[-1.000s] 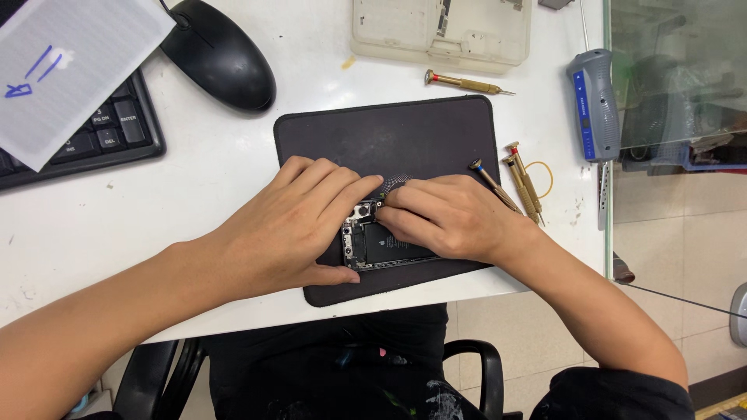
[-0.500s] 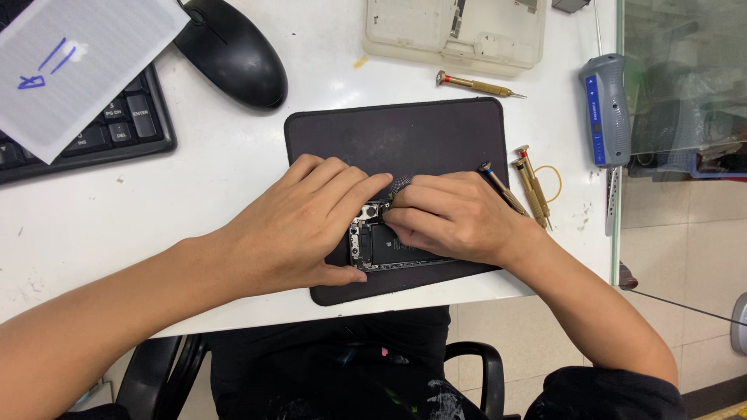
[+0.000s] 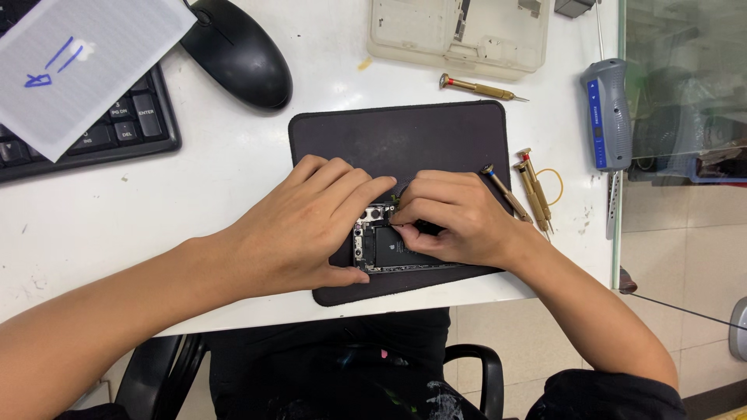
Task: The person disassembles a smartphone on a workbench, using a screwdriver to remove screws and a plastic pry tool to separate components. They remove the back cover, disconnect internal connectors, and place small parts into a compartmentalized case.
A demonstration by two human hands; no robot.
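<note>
Both forearms come in from the lower edge and meet over an opened phone [image 3: 389, 247] lying on the near part of a dark mat [image 3: 405, 140] on the white worktop [image 3: 233, 187]. The left hand [image 3: 311, 225] lies flat across the phone's left end, its grip closed on the edges, thumb below. The right hand [image 3: 455, 218] curls over the right end, fingertips pinched together on something too small to tell. Since half a second ago, both hands have kept their places; only the view has shifted slightly.

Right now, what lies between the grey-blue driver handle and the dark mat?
In the head view, three brass precision screwdrivers and a thin yellow ring lie on the white table between the driver handle and the mat.
</note>
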